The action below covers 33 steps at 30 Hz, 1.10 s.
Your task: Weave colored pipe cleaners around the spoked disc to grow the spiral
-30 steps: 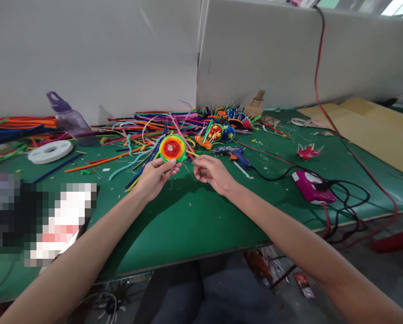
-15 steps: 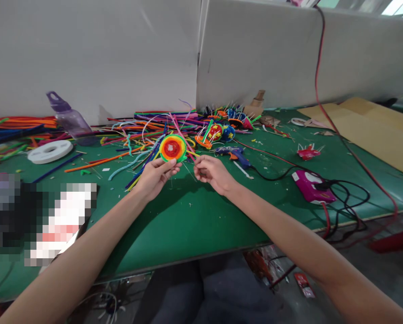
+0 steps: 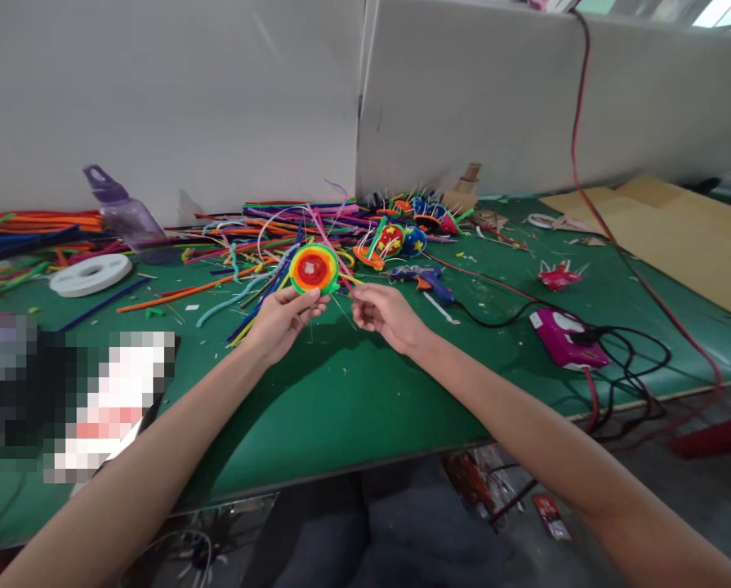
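Note:
My left hand (image 3: 283,320) pinches the lower edge of a round coiled pipe-cleaner disc (image 3: 314,269), red at the centre, then orange, yellow and a green rim, held upright above the green table (image 3: 340,392). Loose stems stick out from the disc. My right hand (image 3: 385,314) is closed just right of the disc, fingers pinching one thin stem that runs from it. Behind the disc lies a heap of coloured pipe cleaners (image 3: 260,233).
Finished coiled pieces (image 3: 402,233) sit at the back centre. A blue glue gun (image 3: 426,279) lies right of my hands, its cord running to a pink power strip (image 3: 567,339). A white tape reel (image 3: 91,274) and purple bottle (image 3: 126,214) stand left. Cardboard (image 3: 677,237) lies far right.
Almost nothing has moved; both hands keep their grip, with my right hand shifted very slightly.

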Motion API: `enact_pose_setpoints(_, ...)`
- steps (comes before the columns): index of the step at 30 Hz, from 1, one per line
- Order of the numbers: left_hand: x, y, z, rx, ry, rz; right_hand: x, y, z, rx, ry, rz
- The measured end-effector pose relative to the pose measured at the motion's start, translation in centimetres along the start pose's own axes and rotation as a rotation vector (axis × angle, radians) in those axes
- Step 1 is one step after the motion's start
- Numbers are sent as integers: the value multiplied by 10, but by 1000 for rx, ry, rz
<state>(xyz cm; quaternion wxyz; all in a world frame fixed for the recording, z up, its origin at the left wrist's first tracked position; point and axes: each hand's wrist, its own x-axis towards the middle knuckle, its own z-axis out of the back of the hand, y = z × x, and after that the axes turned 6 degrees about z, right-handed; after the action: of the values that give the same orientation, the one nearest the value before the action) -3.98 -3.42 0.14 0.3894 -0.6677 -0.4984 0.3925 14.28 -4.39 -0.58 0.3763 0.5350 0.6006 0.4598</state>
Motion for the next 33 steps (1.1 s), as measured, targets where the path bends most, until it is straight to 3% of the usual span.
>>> enact_pose_setpoints(6, 0, 0, 0, 2, 3, 0, 2, -2, 1, -29, 5, 12)
enact_pose_setpoints(12, 1, 1, 1, 24, 13, -9, 3, -4, 1, -99, -38, 210)
enact_pose_setpoints(19, 0, 2, 2, 79, 37, -24, -4, 2, -4, -236, 23, 296)
enact_pose_setpoints(33, -4, 3, 0, 144, 90, -12, -4, 0, -6, -67, 73, 233)
